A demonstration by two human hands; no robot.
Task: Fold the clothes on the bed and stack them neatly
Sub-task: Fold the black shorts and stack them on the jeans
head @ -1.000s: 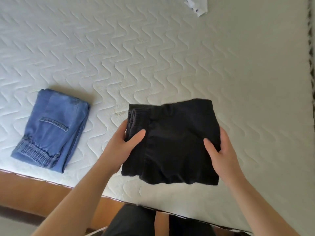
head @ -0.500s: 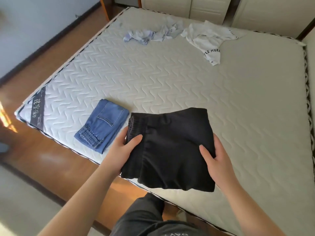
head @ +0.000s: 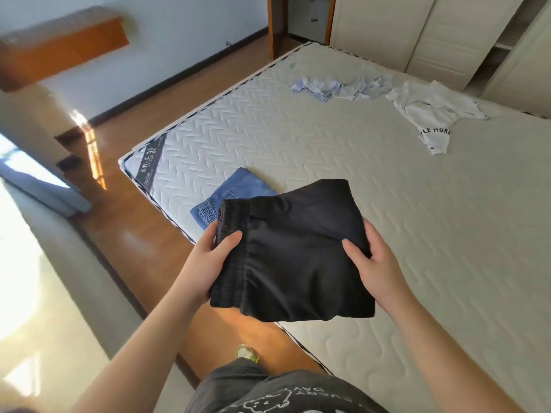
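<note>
Black cloth fills the middle of my view: the folded black shorts (head: 293, 251) are up off the bed (head: 447, 234), carried between my two hands over its near left corner. My left hand (head: 205, 263) grips the ribbed waistband edge, thumb on top and fingers curled beneath; my right hand (head: 374, 263) clamps the opposite side the same way, thumb lying across the top layer. The hands stand well apart, one at each side of the bundle. Just beyond the left edge of the shorts lie the folded jeans (head: 235, 195), flat on the mattress near the corner and partly hidden behind what I carry. At the far side of the bed a crumpled pale blue shirt (head: 340, 87) and a white T-shirt (head: 429, 114) with dark lettering wait unfolded. I judge the shorts light and limp, several soft layers with no stiffness of their own; the near edge already sags between my hands. They should neither slip nor break, but the fold could open if one side is let go first. Holding through all layers at both sides, as now, looks right, and I would set them down flat on the jeans, edges matched, before easing both hands out.
</note>
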